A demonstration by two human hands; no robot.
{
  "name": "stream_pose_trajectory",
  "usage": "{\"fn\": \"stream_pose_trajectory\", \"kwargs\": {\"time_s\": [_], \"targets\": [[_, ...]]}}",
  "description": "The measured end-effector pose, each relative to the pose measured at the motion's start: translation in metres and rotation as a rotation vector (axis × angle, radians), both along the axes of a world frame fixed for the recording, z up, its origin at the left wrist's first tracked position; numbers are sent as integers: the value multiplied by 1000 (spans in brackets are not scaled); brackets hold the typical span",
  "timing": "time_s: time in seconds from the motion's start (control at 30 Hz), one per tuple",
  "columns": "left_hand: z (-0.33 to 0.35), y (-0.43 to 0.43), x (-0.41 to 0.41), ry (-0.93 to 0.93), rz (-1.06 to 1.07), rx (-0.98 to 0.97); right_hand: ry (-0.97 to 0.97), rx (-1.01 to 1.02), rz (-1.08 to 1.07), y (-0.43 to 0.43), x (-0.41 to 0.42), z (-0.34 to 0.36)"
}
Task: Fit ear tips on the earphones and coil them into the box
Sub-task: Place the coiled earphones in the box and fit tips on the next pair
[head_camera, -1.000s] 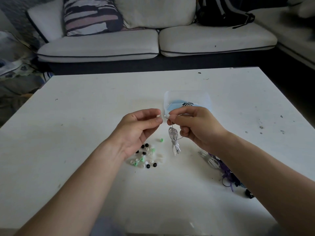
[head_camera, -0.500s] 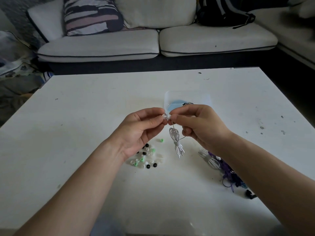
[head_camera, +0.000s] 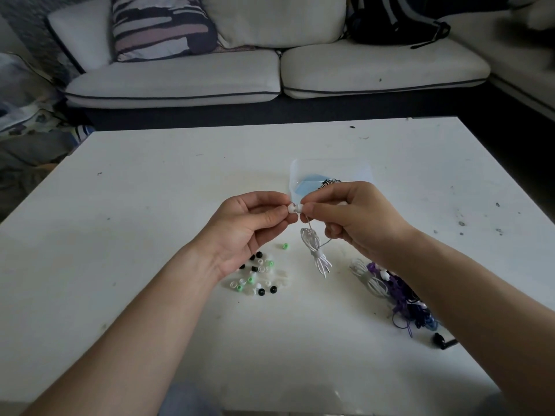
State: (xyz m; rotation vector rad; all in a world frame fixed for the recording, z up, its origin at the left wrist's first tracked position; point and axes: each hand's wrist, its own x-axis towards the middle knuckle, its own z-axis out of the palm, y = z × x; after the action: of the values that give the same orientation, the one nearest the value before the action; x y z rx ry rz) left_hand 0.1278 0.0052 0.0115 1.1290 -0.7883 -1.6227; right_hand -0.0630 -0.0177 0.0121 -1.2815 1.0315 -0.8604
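Now | left hand (head_camera: 249, 225) fingers pinch white ear tip (head_camera: 290, 208); right hand (head_camera: 357, 219) fingers pinch earphone (head_camera: 298, 208); bundled cord (head_camera: 313, 250) hangs below

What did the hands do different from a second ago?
The left hand and right hand closed together, bringing the white ear tip against the earbud; the hanging cable bundle drifted slightly right. Both hands kept pinching; loose tips and box stayed put.

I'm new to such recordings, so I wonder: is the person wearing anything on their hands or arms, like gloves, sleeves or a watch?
No. The left hand and right hand are bare, with no gloves or rings showing. The left forearm and right forearm are bare too: no sleeves, watch or bands in view.
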Motion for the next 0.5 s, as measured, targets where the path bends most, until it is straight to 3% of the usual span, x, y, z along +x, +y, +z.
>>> {"fn": "stream_pose_trajectory", "kwargs": {"time_s": [0.5], "targets": [[-3,1,-1,-34,-39,8,53,-27,97,0,-5,2]]}}
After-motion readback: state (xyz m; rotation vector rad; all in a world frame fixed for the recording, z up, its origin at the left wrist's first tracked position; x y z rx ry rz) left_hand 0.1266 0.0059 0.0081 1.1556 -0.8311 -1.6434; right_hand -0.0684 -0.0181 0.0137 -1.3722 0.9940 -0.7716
